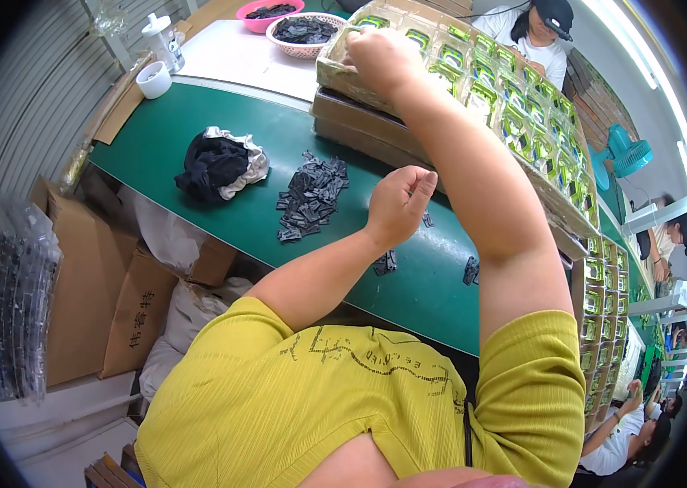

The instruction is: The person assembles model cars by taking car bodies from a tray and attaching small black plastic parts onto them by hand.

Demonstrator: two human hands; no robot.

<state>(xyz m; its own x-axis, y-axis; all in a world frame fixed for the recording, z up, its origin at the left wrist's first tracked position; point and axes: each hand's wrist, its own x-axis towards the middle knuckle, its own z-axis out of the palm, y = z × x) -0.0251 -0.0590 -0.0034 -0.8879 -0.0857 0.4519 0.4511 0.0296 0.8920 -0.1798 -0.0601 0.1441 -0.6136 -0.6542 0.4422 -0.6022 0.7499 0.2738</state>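
right hand point(380, 57) touches tray point(473, 73); left hand point(399, 205) curled.

Left hand's point(396, 205) pinched piece — too small

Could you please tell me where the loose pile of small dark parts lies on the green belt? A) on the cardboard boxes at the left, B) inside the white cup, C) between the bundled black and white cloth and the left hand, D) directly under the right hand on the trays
C: the pile of small dark parts lies on the green belt, with the bundled cloth to its left and the left hand to its right.
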